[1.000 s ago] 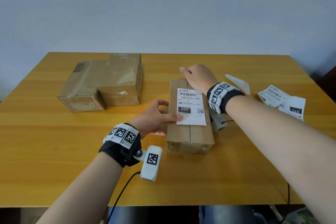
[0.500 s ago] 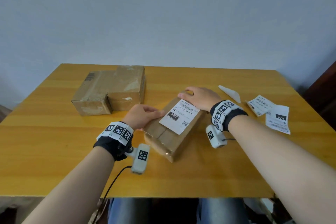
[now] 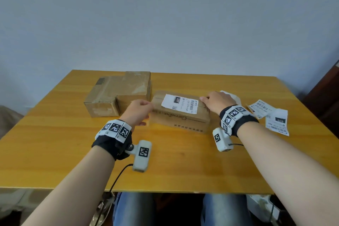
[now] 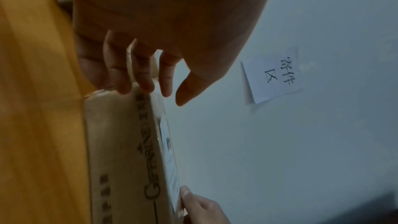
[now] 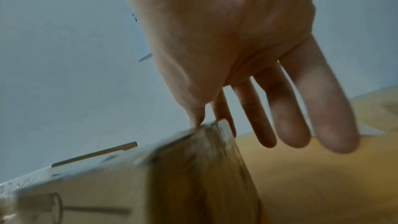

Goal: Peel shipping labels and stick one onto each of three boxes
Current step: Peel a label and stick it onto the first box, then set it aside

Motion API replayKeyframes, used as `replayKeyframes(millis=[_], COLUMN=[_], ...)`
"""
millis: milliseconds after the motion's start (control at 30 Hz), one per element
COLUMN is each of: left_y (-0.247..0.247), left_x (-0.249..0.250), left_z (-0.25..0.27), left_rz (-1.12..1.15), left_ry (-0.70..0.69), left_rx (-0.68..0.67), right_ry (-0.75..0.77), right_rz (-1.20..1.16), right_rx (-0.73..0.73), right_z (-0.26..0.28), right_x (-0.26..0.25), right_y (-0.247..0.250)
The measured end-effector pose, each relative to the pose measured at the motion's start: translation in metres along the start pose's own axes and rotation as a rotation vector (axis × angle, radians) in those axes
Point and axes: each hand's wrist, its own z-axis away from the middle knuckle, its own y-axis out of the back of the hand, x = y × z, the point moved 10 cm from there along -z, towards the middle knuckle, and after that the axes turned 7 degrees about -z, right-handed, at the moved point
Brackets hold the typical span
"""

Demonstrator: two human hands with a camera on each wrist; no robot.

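Note:
A brown cardboard box (image 3: 180,118) (image 4: 120,142) (image 5: 107,185) lies crosswise mid-table with a white shipping label (image 3: 180,104) (image 4: 170,151) stuck flat on its top. My left hand (image 3: 139,112) (image 4: 155,91) is at the box's left end, its fingertips (image 4: 125,89) touching that end and the thumb held just above the top. At the right end, my right hand (image 3: 216,102) (image 5: 215,122) pinches the top corner between thumb and forefinger, the other fingers straight. Two bare cardboard boxes (image 3: 119,93) stand together at the back left, close to the labelled one.
Two loose labels (image 3: 262,108) (image 3: 278,122) lie on the yellow wooden table (image 3: 55,143) at the right. A white backing sheet (image 3: 232,95) shows behind my right hand. A paper note (image 4: 273,77) hangs on the pale wall. A dark cabinet (image 3: 328,93) stands at the far right.
The labelled box has turned from lengthwise to crosswise and slid back toward the two bare boxes, both hands moving with its ends. My view has tilted upward.

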Motion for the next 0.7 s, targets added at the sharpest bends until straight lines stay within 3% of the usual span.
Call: replayKeyframes(millis=[133, 300, 500, 600, 700], left_y=[-0.029, -0.038, -0.047, -0.055, -0.063], left_x=[-0.003, -0.003, -0.005, -0.008, -0.008], left_z=[0.004, -0.004, -0.011, -0.015, -0.014], left_rz=[0.035, 0.033, 0.041, 0.057, 0.082], left_ry=[0.040, 0.051, 0.080, 0.075, 0.063], left_rx=[-0.144, -0.115, -0.057, -0.101, -0.193], right_ry=[-0.001, 0.129, 0.253, 0.368, 0.469], right_rz=[0.113, -0.145, -0.115, 0.039, 0.029], right_rx=[-0.022, -0.267, -0.045, 0.039, 0.095], right_z=[0.013, 0.028, 0.013, 0.014, 0.014], right_x=[0.005, -0.014, -0.026, -0.043, -0.061], right_y=[0.012, -0.013, 0.010, 0.020, 0.024])
